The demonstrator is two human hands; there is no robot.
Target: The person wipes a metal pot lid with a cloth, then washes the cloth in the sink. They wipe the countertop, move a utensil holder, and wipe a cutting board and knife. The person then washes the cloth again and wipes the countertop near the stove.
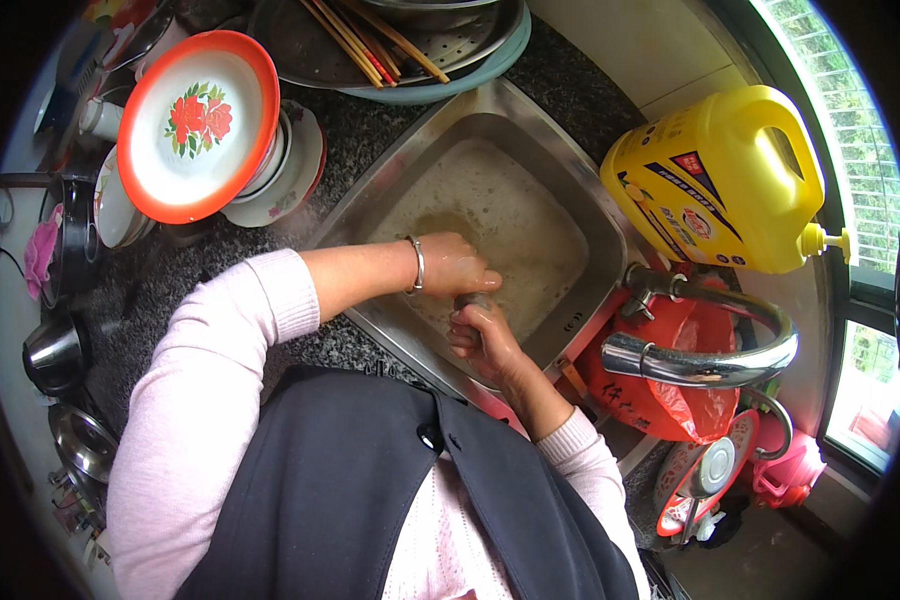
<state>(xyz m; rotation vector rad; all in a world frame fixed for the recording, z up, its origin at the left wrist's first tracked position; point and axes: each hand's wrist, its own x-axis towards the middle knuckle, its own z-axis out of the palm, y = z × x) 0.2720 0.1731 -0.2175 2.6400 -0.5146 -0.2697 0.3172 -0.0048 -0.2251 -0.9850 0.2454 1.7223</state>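
Note:
Both hands meet over a stainless steel sink [420, 161] that holds cloudy, greyish water [529, 217]. My left hand [450, 264], with a silver bangle at the wrist, is closed in a fist, thumb pointing right. Just below it, my right hand [487, 337] is closed too. A small wet, greyish thing [474, 301], possibly a rag, shows between the two fists. Most of it is hidden by the fingers. Both hands look wet.
A chrome faucet [720, 367] arches at the right, beside a red plastic bag [630, 375] and a big yellow detergent jug [712, 180]. Wooden chopsticks [352, 45] lie on a perforated metal tray [480, 45]. A red-rimmed enamel plate [202, 180] tops stacked dishes [270, 202] at left.

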